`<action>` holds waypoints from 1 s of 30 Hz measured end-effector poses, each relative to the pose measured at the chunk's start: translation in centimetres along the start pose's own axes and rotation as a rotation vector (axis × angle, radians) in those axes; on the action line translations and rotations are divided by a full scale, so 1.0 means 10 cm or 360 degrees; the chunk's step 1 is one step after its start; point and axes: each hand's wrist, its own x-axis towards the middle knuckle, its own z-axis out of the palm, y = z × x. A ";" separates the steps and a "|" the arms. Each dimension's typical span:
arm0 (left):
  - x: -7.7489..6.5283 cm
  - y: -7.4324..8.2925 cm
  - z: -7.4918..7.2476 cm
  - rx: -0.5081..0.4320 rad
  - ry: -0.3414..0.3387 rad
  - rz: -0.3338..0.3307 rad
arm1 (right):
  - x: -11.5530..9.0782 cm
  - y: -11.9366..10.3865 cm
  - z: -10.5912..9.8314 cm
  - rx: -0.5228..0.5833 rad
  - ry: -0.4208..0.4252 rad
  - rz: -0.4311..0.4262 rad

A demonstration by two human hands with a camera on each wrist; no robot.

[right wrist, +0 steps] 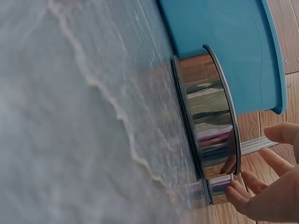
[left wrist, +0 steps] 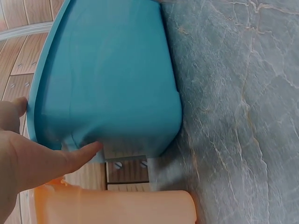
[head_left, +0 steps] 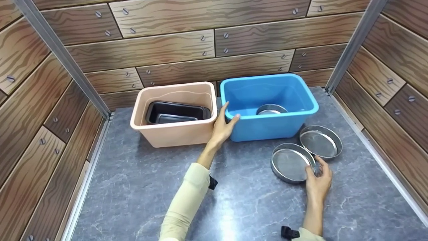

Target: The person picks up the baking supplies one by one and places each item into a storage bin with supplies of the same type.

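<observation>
My left hand is at the front left corner of the blue bin, its thumb over the front rim and a straight finger along the left end. On the tabletop at the right, my right hand is at the right side of the nearer round metal cake pan. Its thumb overlaps the rim in the head view; the right wrist view shows the thumb and fingers spread beside the shiny wall. A second round cake pan lies just behind it, against the first. Another round pan sits inside the blue bin, partly hidden.
Left of the blue bin stands a peach bin holding dark rectangular loaf pans. Wood-patterned walls enclose the grey marbled tabletop at the back and both sides.
</observation>
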 end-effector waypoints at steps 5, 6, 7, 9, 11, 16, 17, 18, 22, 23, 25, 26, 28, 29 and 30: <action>0.04 0.01 0.04 -0.0001 0.0030 -0.0006 | -0.02 0.03 0.01 0.0028 -0.0070 0.0073; 0.04 0.01 0.05 -0.0006 0.0040 -0.0010 | -0.02 0.03 0.01 0.0036 -0.0086 0.0094; 0.05 0.01 0.06 -0.0008 0.0050 -0.0010 | -0.03 0.03 0.01 0.0043 -0.0102 0.0114; 0.06 0.01 0.09 0.0000 0.0072 -0.0013 | -0.04 0.04 0.00 0.0040 -0.0137 0.0145; 0.07 0.00 0.10 0.0009 0.0097 -0.0010 | -0.05 0.06 0.00 0.0038 -0.0186 0.0168; 0.09 -0.03 0.13 0.0028 0.0151 0.0024 | -0.05 0.07 -0.03 -0.0001 -0.0324 0.0221; 0.09 -0.03 0.13 0.0037 0.0156 0.0039 | -0.04 0.06 -0.04 -0.0017 -0.0348 0.0232; 0.09 -0.04 0.14 0.0044 0.0158 0.0053 | -0.04 0.06 -0.05 -0.0038 -0.0367 0.0243; 0.12 -0.07 0.16 0.0074 0.0182 0.0125 | -0.01 0.04 -0.06 -0.0101 -0.0432 0.0260; 0.12 -0.08 0.16 0.0077 0.0188 0.0138 | -0.01 0.04 -0.06 -0.0105 -0.0442 0.0257; 0.13 -0.10 0.16 0.0085 0.0206 0.0159 | 0.00 0.04 -0.06 -0.0108 -0.0453 0.0251; 0.13 -0.11 0.16 0.0092 0.0214 0.0168 | 0.00 0.04 -0.05 -0.0106 -0.0455 0.0245; 0.14 -0.13 0.16 0.0120 0.0232 0.0182 | 0.00 0.04 -0.04 -0.0089 -0.0452 0.0234; 0.14 -0.14 0.16 0.0133 0.0240 0.0183 | 0.00 0.04 -0.04 -0.0078 -0.0451 0.0226; 0.13 -0.14 0.17 0.0144 0.0251 0.0183 | -0.01 0.03 -0.03 -0.0066 -0.0451 0.0219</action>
